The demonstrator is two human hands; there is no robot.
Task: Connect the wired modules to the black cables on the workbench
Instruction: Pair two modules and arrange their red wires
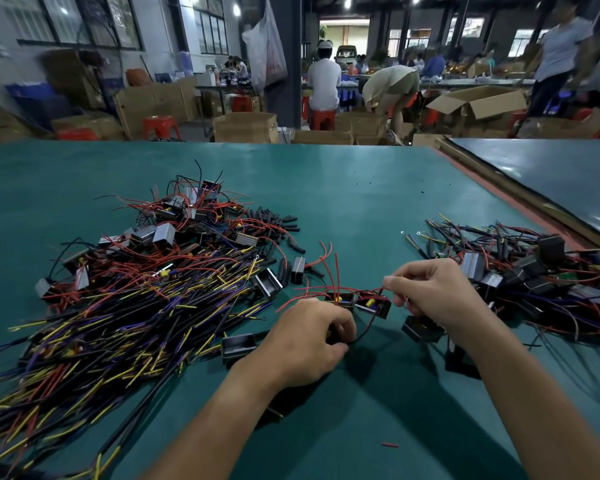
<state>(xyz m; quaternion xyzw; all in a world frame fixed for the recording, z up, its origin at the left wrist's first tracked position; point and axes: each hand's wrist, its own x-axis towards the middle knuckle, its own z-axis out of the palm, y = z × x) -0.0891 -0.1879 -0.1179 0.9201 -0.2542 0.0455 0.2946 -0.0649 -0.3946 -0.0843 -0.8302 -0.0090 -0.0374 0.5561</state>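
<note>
Two small black wired modules [373, 303] with red leads lie between my hands on the green workbench [343, 202]. My left hand [309, 337] curls its fingers round a thin black cable [364, 332] that loops toward the modules. My right hand [430, 292] pinches a red wire [378, 291] coming from the right module. What my left fingertips hold beneath the hand is hidden.
A large heap of black cables with yellow, blue and red ends [118, 313] covers the left. Loose modules [174, 216] and black sleeves [274, 220] lie behind it. A pile of wired modules [534, 271] sits at the right. People and cardboard boxes [245, 128] stand beyond.
</note>
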